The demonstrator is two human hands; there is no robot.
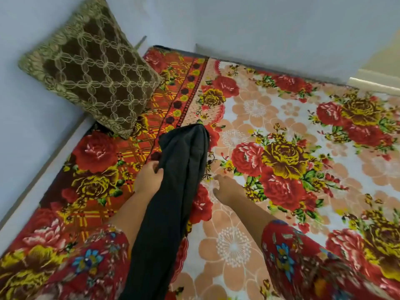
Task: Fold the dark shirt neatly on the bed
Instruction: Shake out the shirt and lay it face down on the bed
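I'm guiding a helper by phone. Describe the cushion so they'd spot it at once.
Look to the far left corner of the bed, where its floral cover meets the pale walls. The cushion leans there, tilted on one corner. It is the only brown, gold-latticed thing; the dark shirt nearby is plain.

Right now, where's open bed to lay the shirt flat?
Biggest free patch: floral blanket right of the dark shirt, past the right hand toward the wall. Smaller strip left of the left hand, below the cushion. Crowded in the cushion's corner.
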